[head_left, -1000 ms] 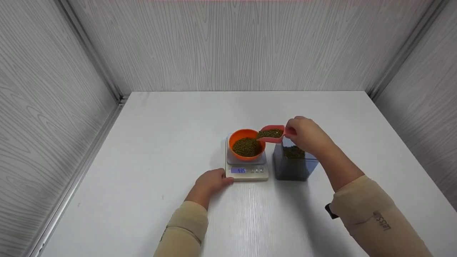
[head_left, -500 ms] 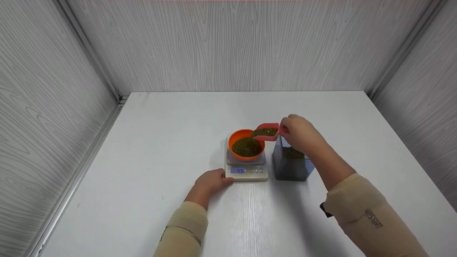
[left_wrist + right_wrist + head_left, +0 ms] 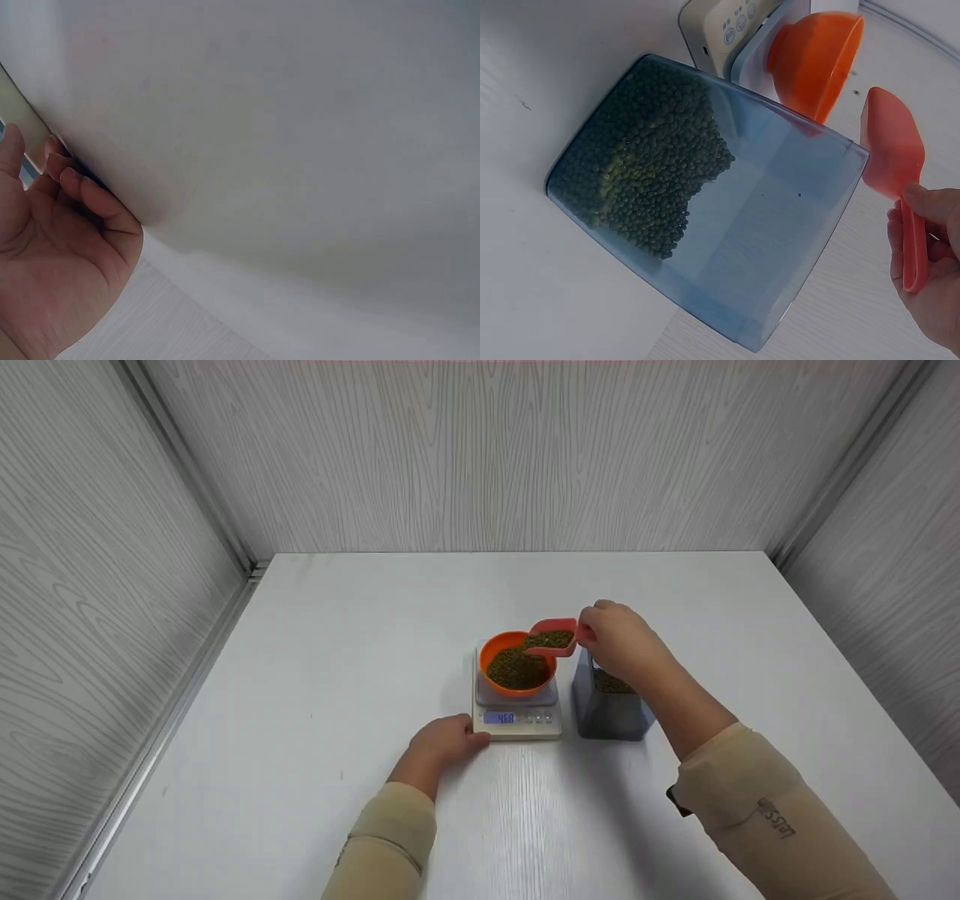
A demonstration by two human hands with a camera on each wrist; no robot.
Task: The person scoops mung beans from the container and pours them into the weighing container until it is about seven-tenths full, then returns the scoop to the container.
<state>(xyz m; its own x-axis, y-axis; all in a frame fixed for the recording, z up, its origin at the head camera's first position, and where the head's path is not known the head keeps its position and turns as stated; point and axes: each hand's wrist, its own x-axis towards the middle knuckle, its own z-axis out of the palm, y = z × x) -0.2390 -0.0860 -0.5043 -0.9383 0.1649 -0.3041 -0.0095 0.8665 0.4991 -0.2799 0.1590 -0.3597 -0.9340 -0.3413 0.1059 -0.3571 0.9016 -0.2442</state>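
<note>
My right hand (image 3: 616,637) grips the handle of a pink scoop (image 3: 564,643), loaded with small green mung beans (image 3: 656,150). The scoop's lip overhangs the right rim of an orange bowl (image 3: 487,667), which holds more beans. Beneath the bowl is a white digital kitchen scale (image 3: 536,731), its lit display reading what looks like 468. At the scale's front left corner my left hand (image 3: 442,741) holds on, thumb along the front edge and fingers curled at the left side. In the left wrist view only a strip of the scale (image 3: 22,120) shows beside the fingers.
A clear bluish plastic container (image 3: 611,720), partly filled with beans, stands right of the scale, below my right hand. The white table (image 3: 337,660) is enclosed by grey wood-grain panels (image 3: 480,457) at the back and both sides.
My right hand has moved left with the scoop, bringing its lip further over the bowl. The display has risen from about 435 to about 468. The left hand has stayed put.
</note>
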